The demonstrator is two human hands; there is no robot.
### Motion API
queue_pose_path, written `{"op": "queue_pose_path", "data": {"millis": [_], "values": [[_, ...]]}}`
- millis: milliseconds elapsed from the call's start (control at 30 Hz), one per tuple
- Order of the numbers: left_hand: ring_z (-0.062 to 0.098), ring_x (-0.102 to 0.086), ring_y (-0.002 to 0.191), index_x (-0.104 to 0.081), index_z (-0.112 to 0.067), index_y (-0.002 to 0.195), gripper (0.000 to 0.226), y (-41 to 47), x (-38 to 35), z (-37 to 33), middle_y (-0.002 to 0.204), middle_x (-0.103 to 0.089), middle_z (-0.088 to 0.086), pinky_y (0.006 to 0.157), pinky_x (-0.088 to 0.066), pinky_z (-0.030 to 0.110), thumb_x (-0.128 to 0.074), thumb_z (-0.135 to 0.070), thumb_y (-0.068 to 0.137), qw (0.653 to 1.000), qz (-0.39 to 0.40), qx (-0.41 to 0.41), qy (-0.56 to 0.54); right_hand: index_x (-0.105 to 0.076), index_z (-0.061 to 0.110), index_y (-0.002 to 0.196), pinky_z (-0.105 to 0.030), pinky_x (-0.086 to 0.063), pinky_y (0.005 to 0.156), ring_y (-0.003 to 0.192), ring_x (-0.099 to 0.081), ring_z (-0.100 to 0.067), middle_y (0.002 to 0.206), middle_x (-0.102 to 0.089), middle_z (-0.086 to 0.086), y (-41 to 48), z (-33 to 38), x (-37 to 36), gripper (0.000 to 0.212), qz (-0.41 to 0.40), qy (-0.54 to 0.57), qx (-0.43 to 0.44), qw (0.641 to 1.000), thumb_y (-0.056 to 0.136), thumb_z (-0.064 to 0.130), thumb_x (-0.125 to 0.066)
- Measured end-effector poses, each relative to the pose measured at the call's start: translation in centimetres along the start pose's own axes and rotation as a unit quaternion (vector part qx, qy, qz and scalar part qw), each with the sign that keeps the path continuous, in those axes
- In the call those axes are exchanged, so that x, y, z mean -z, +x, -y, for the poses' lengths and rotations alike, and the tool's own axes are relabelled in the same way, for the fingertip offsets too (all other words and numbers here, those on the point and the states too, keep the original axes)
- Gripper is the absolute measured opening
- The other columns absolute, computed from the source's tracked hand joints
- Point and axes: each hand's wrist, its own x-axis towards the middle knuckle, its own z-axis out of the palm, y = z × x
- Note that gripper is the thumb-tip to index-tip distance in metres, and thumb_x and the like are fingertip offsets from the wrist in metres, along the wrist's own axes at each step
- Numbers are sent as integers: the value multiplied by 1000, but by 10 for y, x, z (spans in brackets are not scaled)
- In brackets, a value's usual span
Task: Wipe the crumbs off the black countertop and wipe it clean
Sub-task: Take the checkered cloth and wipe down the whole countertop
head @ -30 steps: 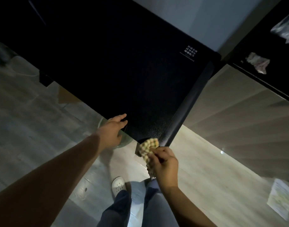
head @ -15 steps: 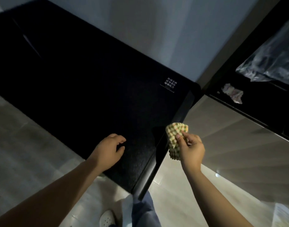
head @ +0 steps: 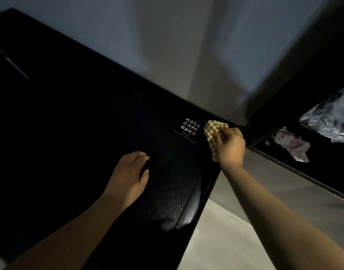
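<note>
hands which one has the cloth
The right hand pinches the checked cloth by the countertop's far right corner. The left hand holds nothing, its fingers relaxed over the black top.

Black glossy desk [head: 89,133] with small white lettering [head: 189,129]; yellow-and-brown checked cloth [head: 213,131]; white floral-print crumpled paper [head: 292,144]; grey wall [head: 186,45].

Right hand [head: 230,148] half hides cloth [head: 211,129].
</note>
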Motion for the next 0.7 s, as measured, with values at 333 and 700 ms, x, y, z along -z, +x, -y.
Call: {"op": "queue_pose_path", "data": {"millis": [333, 700], "values": [[20, -46, 122, -60, -20, 122, 58, 55, -29, 22, 128, -52, -3, 96, -38, 47, -37, -56, 83, 996, -55, -13, 62, -71, 18, 101, -31, -43, 71, 96, -58, -29, 104, -63, -10, 37, -10, -41, 25, 2, -91, 20, 996, 90, 38, -61], [14, -37, 127, -58, -23, 125, 61, 57, -39, 33, 132, -47, -10, 98, -28, 41, -37, -61, 83, 996, -70, -30, 36, -74, 11, 94, -27, -44, 71, 88, -62, -32, 96, -65, -13, 56, -21, -39, 14, -99, -59, 10, 993, 85, 19, -68]]}}
